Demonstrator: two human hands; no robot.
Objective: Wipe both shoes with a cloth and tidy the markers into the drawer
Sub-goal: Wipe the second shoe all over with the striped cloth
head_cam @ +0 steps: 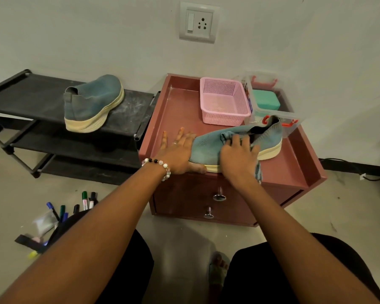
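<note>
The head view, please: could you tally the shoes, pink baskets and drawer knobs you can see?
Shoes: 2
Pink basket: 1
Drawer knobs: 2
Total: 5
</note>
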